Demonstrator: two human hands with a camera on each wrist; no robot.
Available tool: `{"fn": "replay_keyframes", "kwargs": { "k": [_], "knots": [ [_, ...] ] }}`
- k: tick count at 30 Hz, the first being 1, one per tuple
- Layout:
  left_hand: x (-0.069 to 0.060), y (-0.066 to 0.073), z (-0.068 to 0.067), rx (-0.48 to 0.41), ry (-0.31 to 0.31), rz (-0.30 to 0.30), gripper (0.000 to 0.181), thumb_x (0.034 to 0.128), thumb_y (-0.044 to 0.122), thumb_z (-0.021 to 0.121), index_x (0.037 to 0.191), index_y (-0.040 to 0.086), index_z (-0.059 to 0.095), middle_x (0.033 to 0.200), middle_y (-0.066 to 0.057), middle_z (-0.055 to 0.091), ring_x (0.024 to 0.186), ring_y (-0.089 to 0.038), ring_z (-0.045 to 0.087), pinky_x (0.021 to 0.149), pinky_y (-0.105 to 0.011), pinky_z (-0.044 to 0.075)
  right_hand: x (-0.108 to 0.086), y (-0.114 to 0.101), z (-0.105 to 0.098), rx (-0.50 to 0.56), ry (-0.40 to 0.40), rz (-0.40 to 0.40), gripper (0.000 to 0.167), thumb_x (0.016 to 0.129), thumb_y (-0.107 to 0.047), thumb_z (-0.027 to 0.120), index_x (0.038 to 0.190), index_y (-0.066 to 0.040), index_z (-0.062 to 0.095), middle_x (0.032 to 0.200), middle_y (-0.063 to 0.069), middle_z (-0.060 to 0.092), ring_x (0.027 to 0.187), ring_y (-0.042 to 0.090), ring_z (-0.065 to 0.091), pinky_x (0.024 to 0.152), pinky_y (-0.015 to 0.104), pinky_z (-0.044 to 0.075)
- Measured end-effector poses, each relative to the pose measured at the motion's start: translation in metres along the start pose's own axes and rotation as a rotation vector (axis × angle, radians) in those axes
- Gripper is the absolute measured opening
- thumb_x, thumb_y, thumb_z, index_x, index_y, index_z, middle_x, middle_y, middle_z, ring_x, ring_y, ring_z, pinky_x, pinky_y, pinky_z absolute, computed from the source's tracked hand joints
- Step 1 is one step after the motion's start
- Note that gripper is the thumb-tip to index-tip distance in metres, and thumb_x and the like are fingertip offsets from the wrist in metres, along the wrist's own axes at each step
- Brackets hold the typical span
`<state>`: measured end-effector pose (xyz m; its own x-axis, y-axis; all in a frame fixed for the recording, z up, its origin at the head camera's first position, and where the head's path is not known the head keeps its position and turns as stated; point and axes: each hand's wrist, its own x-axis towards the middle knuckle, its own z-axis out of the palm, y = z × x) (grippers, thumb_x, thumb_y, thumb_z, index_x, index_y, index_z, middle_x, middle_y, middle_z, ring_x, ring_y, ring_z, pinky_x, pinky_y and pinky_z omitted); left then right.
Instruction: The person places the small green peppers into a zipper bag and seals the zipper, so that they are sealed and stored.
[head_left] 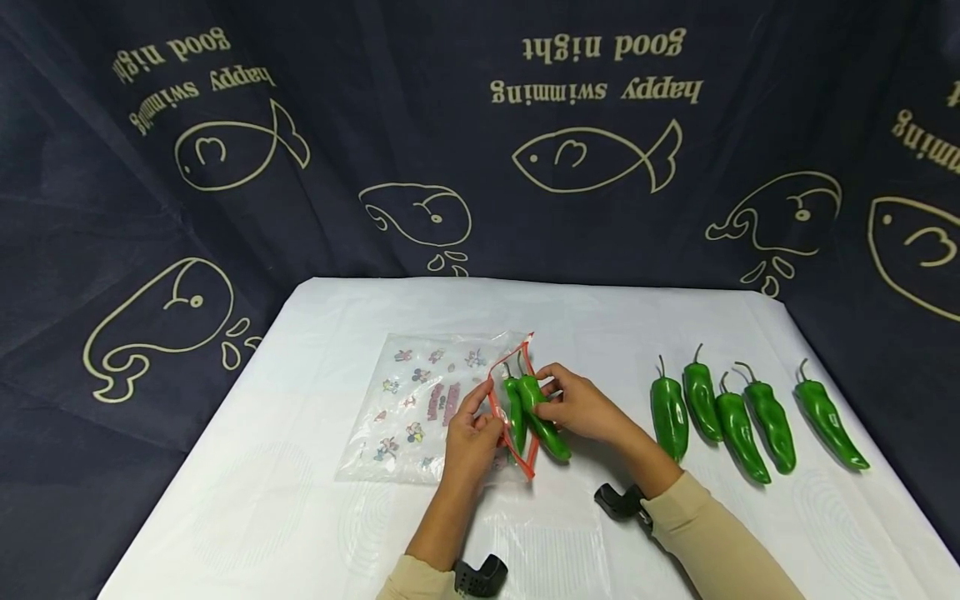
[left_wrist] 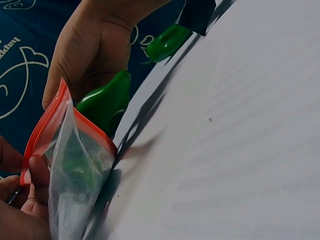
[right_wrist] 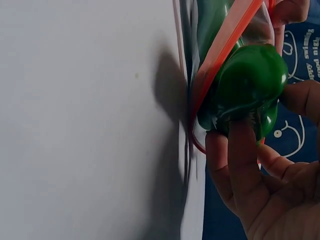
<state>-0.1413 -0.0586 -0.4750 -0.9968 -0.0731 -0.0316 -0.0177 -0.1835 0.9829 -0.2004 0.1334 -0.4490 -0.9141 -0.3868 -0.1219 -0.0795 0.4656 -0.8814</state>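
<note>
A clear zip bag (head_left: 408, 400) with a red zip edge and cartoon prints lies flat, its mouth held apart toward the right. My left hand (head_left: 472, 433) pinches the red edge between thumb and fingers, also visible in the left wrist view. With my right hand (head_left: 581, 404) I grip a green pepper (head_left: 543, 421) at the bag's mouth, its stem end inside the red edge and its tip sticking out. Beside it, a second green pepper (head_left: 514, 412) sits in the mouth. In the right wrist view, my fingers (right_wrist: 245, 160) curl round the gripped pepper (right_wrist: 255, 80).
Several loose green peppers (head_left: 738, 433) lie in a row on the right of the white table (head_left: 247, 483). A dark cloth (head_left: 420, 100) with fish and whale prints hangs behind and at the sides. Black wrist cameras (head_left: 480, 577) sit on both wrists.
</note>
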Motion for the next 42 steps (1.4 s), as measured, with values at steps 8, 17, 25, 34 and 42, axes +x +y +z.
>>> {"fn": "replay_keyframes", "kwargs": {
  "k": [8, 17, 25, 34, 42],
  "knots": [
    [0.000, 0.000, 0.001, -0.003, -0.007, 0.001, 0.066, 0.0817, -0.009, 0.053, 0.146, 0.007, 0.050, 0.057, 0.000, 0.048, 0.052, -0.006, 0.046, 0.053, -0.020, 0.046, 0.004, 0.001, 0.004, 0.011, 0.017, -0.005, 0.047, 0.088, -0.018, 0.073, 0.129, -0.007, 0.054, 0.105, 0.013, 0.061, 0.082, 0.020, 0.065, 0.063, 0.035, 0.058],
    [0.000, -0.003, 0.003, -0.052, -0.014, 0.005, 0.067, 0.0795, -0.013, 0.051, 0.144, 0.004, 0.050, 0.060, 0.000, 0.054, 0.055, -0.004, 0.050, 0.051, -0.017, 0.046, 0.013, 0.000, 0.012, 0.094, 0.058, -0.017, 0.045, 0.086, -0.014, 0.074, 0.125, -0.003, 0.056, 0.104, 0.014, 0.061, 0.083, 0.019, 0.066, 0.065, 0.034, 0.059],
    [0.001, -0.003, 0.003, -0.035, -0.017, 0.017, 0.068, 0.0790, -0.012, 0.052, 0.144, 0.006, 0.051, 0.058, 0.001, 0.050, 0.052, -0.004, 0.045, 0.048, -0.016, 0.039, 0.016, -0.004, 0.015, 0.091, 0.079, -0.003, 0.045, 0.086, -0.015, 0.075, 0.124, -0.002, 0.056, 0.104, 0.014, 0.059, 0.079, 0.020, 0.065, 0.064, 0.034, 0.059],
    [0.001, -0.001, 0.003, -0.044, -0.019, 0.010, 0.069, 0.0794, -0.012, 0.054, 0.145, 0.008, 0.051, 0.058, 0.001, 0.052, 0.052, -0.004, 0.046, 0.047, -0.016, 0.039, 0.016, -0.006, 0.016, 0.038, 0.075, -0.011, 0.047, 0.087, -0.015, 0.075, 0.127, -0.001, 0.054, 0.093, 0.011, 0.059, 0.069, 0.018, 0.060, 0.060, 0.033, 0.055],
    [0.000, -0.002, 0.001, -0.030, -0.019, 0.024, 0.068, 0.0789, -0.012, 0.056, 0.144, 0.008, 0.052, 0.065, 0.001, 0.053, 0.051, -0.003, 0.043, 0.044, -0.015, 0.035, 0.016, -0.004, 0.019, 0.053, 0.072, -0.001, 0.046, 0.088, -0.012, 0.074, 0.128, -0.002, 0.054, 0.095, 0.011, 0.060, 0.073, 0.018, 0.063, 0.063, 0.033, 0.057]
  ]
}}
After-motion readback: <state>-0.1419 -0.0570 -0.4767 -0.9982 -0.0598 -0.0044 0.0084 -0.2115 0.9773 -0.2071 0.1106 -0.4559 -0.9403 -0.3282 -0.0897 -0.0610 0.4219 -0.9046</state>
